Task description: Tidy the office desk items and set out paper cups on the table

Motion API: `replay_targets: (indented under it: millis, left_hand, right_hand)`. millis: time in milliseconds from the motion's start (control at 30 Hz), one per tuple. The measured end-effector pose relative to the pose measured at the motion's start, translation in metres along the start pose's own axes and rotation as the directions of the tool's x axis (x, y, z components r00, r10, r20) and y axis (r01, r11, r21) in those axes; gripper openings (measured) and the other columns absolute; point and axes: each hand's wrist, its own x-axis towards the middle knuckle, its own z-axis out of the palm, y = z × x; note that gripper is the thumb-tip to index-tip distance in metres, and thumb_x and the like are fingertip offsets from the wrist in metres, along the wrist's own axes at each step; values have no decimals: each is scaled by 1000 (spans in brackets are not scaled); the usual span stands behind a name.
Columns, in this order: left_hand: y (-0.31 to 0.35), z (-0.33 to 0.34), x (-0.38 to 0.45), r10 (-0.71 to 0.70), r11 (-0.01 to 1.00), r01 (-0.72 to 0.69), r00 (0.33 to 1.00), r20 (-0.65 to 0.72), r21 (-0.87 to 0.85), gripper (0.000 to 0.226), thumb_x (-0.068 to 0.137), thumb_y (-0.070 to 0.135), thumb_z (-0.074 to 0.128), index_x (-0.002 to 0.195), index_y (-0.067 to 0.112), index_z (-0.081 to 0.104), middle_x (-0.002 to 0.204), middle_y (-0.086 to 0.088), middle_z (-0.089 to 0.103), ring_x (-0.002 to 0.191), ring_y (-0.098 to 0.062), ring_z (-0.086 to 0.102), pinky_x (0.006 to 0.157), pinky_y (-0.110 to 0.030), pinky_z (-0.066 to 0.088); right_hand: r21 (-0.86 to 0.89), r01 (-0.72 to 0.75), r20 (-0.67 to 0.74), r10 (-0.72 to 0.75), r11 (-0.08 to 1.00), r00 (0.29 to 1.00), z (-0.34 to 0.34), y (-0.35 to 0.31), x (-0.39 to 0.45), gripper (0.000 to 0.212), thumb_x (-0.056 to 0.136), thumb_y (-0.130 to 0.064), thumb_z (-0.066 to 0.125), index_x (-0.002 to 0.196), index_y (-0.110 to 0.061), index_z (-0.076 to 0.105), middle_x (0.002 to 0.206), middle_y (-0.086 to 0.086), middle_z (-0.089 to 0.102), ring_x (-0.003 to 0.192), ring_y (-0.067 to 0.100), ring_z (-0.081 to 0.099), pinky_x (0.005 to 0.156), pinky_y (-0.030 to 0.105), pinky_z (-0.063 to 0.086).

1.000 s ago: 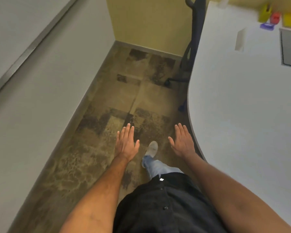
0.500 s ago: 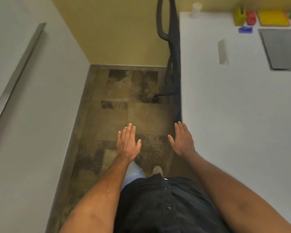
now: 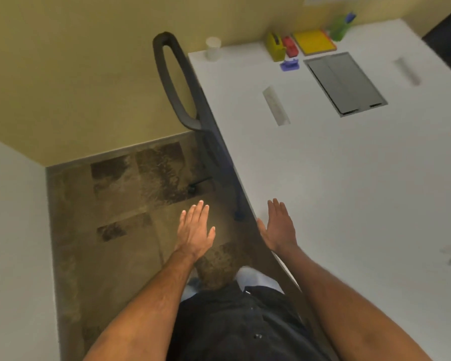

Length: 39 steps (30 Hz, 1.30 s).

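A white table (image 3: 336,183) fills the right half of the view. At its far left corner stands a white paper cup (image 3: 213,49). Along the far edge sit a yellow-green tape dispenser (image 3: 276,46), a small red item (image 3: 290,46), a yellow pad (image 3: 313,42), a green cup with pens (image 3: 340,26) and a small blue item (image 3: 289,64). My left hand (image 3: 195,230) is flat and open over the floor. Held over the table's near edge, my right hand (image 3: 280,226) is open too and holds nothing.
A dark office chair (image 3: 177,84) is pushed against the table's left side. A grey cable hatch (image 3: 345,83) is set into the tabletop, with two pale flat strips (image 3: 276,105) nearby. Brown carpet runs between a white wall on the left and the table.
The view has swung up and right, so more of the table and its far items show. I have stepped closer to the table. Both hands stay open and empty.
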Motion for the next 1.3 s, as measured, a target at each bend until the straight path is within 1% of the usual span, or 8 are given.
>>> replay_targets:
  millis: [100,233,333,533,833,900,1067,1300]
  left_hand:
    - [7,-13,33,92,996,-92,994,63,3,72,98,47,45,159,19,21,169,-3,13,155,-23,16,128,-45,9]
    - [27,-21,72,228,972,-233,967,116,36,73,99,49,43,160,19,16,170,-3,8,157,-22,11,128,-46,8]
    - [48,-24,103,280,957,-287,950,136,35,73,100,50,42,161,19,14,170,-2,5,157,-23,8,128,-46,6]
    - [87,-52,165,395,914,-401,914,91,57,72,101,51,40,160,20,13,170,-2,4,157,-23,8,129,-42,4]
    - [113,-117,267,296,955,-294,951,-88,27,71,103,51,39,161,18,13,170,-4,6,157,-25,9,127,-41,2]
    - [108,-132,296,250,968,-250,963,-104,12,72,102,53,39,161,19,13,170,-3,6,157,-24,10,126,-40,2]
    - [85,-161,367,143,989,-148,981,-134,-28,71,102,49,41,161,18,15,170,-3,8,157,-23,12,128,-45,11]
    - [54,-192,476,23,990,-47,983,-180,-130,70,102,45,44,159,16,18,169,-5,13,155,-24,15,128,-45,13]
  right_hand:
    - [28,-79,-11,80,996,997,-13,-14,19,76,103,-60,31,163,-20,8,172,1,-1,159,25,-1,129,43,13]
    - [82,-122,-56,127,989,990,-29,-15,45,75,103,-57,32,163,-18,9,172,3,3,159,25,1,129,41,13]
    - [78,-149,-53,154,986,987,-39,-3,66,74,105,-54,33,163,-15,11,171,5,5,159,26,2,129,40,13]
    - [66,-140,-107,146,988,983,-71,18,121,72,106,-50,34,162,-10,14,171,9,10,158,27,5,128,39,14]
    - [51,-18,-172,27,999,985,-122,4,226,74,103,-55,36,162,-12,18,170,8,14,158,28,9,127,44,21]
    - [59,17,-187,-5,998,982,-130,-5,254,75,103,-55,36,162,-12,18,170,8,14,158,28,9,127,44,21]
    - [102,77,-222,-53,992,974,-151,-30,324,73,103,-52,38,161,-12,20,169,9,17,157,28,14,126,43,22]
    - [217,122,-178,-83,969,981,-179,-75,430,73,103,-49,43,161,-12,19,168,6,21,156,25,17,123,43,26]
